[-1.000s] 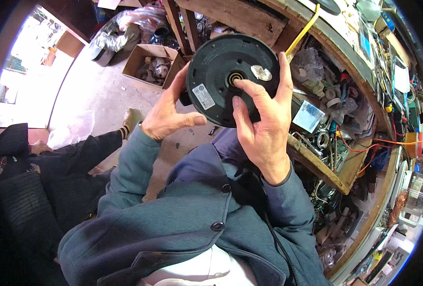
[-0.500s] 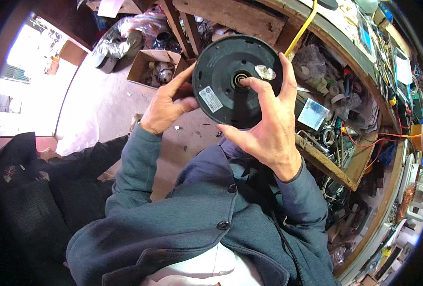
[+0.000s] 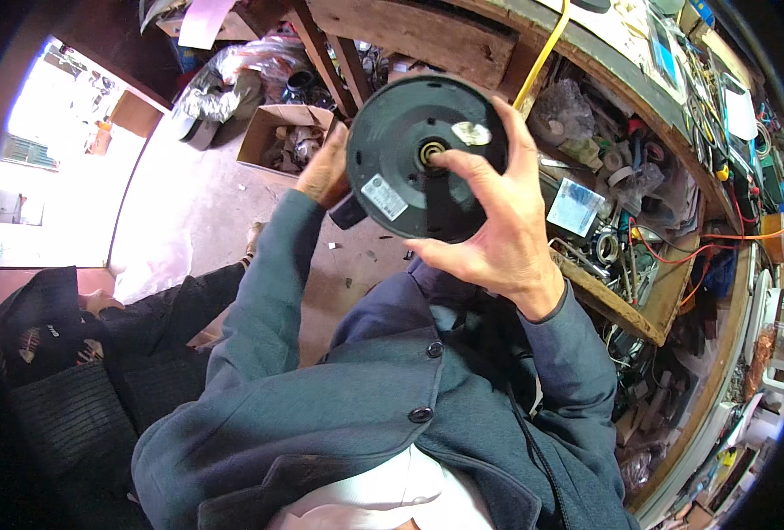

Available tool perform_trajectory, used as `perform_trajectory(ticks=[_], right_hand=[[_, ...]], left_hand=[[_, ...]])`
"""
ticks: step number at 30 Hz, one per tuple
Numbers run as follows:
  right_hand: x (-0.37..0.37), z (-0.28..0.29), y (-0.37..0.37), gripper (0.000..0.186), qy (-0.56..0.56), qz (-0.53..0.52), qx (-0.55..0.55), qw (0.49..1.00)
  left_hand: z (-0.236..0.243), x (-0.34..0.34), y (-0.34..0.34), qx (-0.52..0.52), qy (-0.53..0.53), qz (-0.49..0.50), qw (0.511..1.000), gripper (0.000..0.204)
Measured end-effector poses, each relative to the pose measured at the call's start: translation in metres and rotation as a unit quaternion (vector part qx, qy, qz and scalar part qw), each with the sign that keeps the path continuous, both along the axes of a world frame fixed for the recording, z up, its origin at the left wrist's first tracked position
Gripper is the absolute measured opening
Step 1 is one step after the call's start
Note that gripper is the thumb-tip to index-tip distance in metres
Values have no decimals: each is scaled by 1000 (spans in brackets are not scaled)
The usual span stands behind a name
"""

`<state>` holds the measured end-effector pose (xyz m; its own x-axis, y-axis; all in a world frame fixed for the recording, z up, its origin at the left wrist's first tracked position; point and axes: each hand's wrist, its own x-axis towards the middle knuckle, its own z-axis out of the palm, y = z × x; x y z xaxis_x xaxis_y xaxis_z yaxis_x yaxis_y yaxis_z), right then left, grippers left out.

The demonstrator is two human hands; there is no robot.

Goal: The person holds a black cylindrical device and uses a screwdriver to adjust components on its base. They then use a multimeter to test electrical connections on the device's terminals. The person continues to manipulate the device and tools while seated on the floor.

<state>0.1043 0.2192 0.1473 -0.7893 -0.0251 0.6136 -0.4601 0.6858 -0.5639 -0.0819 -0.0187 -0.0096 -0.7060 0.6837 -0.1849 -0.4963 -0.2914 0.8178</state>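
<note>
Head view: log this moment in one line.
round black base: held up, white label showing | left hand: holding left edge | right hand: spread, index finger at centre ring

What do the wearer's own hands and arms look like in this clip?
Both the left hand and the right hand are ungloved. The left sleeve and right sleeve are long, plain, dark blue-grey cloth, matching the jacket. The right wrist shows no watch; part of the left hand is hidden.

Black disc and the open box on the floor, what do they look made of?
Disc: probably satin black plastic, from its soft sheen and moulded look, though coated metal is possible. Box: seemingly matte brown cardboard, from its thin, plain walls.
</note>
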Motion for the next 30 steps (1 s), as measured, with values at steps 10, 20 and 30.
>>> perform_trajectory(ticks=[10, 20, 30], right_hand=[[29, -16, -26, 77, -90, 97, 50, 990], [45, -58, -49, 77, -134, 175, -37, 975], [47, -80, -45, 75, -143, 179, -74, 971]], left_hand=[[-18, 89, -17, 39, -123, -42, 991, 88], [-29, 151, -97, -27, -162, -3, 986, 88], [-37, 162, -105, -34, -179, 5, 983, 89]])
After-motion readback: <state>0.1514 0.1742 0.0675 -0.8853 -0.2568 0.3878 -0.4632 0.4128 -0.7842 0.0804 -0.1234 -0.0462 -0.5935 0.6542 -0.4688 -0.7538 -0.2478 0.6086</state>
